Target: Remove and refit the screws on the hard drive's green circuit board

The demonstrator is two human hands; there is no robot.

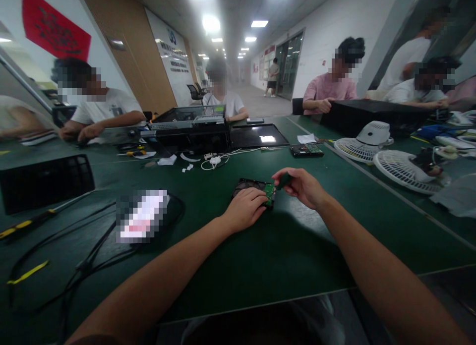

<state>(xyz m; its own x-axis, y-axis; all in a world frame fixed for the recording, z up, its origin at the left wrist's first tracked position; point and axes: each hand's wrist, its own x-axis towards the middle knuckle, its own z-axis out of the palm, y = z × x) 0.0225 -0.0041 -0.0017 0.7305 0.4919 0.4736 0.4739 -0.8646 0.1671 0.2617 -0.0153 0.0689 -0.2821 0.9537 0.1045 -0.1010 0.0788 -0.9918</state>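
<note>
A black hard drive point(241, 185) with a green circuit board point(268, 190) lies on the green tabletop in front of me. My left hand point(248, 206) rests over it, with the fingers bent across the board and gripping the drive. At its right edge, my right hand point(299, 185) pinches a small screwdriver point(284, 180) by its dark handle. The tip points toward the board's side; whether it touches a screw is too small to tell. A second drive point(306, 150) with a green board lies farther back on the table.
A pixelated bright object point(143, 217), black cables point(80, 265) and a yellow-black screwdriver point(28, 223) lie to the left. An opened black case point(189, 137) and flat dark panel point(258, 136) stand ahead. White fan parts point(405, 171) sit at right. Several co-workers sit around the table.
</note>
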